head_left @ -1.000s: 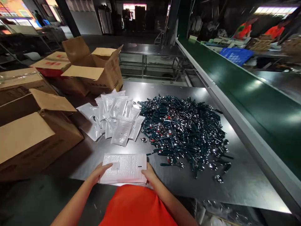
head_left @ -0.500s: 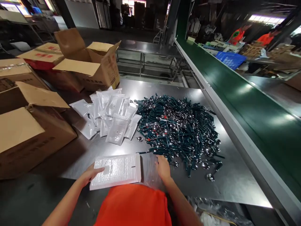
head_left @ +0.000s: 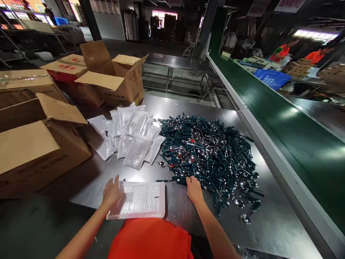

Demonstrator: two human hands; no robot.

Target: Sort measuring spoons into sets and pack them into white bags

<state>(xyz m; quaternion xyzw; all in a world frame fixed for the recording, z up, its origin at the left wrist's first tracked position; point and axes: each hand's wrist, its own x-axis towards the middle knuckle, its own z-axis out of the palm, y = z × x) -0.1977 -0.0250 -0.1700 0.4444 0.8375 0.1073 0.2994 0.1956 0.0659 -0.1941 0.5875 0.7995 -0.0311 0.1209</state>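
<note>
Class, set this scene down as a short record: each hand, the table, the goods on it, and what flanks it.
Left hand: over the left end of a white padded envelope
Right hand: at the pile's near edge; grip unclear
Table: metal
Goods: dark-handled utensil pile, white packets
Left side: open cardboard box
Right side: green conveyor

The left hand [head_left: 111, 194] hides the upper-left corner of the white padded mailer [head_left: 144, 201]. The right hand [head_left: 194, 190] has its fingertips obscured at the spoon pile [head_left: 212, 154]; grip cannot be determined. The open carton [head_left: 29, 176] is cut off at frame left. Upper right: the orange-clad person [head_left: 314, 57] is blurred.
</note>
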